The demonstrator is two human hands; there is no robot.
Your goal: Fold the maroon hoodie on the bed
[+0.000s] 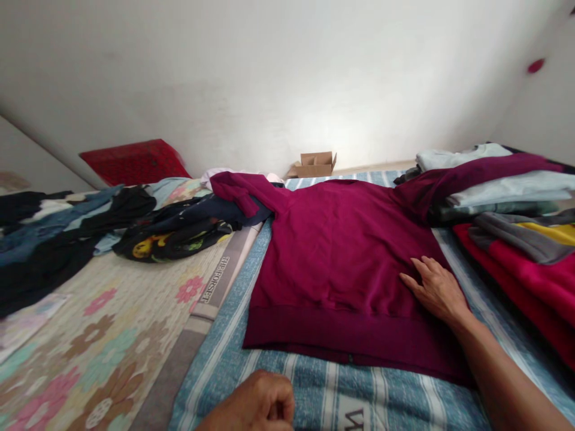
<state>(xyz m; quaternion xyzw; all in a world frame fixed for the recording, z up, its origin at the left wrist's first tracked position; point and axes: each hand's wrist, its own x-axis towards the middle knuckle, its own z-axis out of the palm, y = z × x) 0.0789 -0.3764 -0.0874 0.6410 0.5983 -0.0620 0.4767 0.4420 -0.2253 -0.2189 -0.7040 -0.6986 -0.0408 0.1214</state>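
Note:
A maroon sweatshirt (341, 251) lies spread out with its wide hem band towards me. One sleeve (242, 185) reaches left over dark clothes, and the other runs right across a folded stack. My right hand (435, 290) rests flat on the garment's right side near the hem, fingers spread. At the bottom edge, just short of the hem, my left hand (258, 401) is curled into a loose fist with nothing visible in it. Beneath the sweatshirt is a blue striped cloth (224, 359).
Loose dark clothes and jeans (67, 227) are heaped on a floral mat (126, 335) at left. Folded light clothes (507, 185) and red and grey ones (534, 263) are stacked at right. A small cardboard box (317, 163) and a red case-like object (135, 161) stand by the wall.

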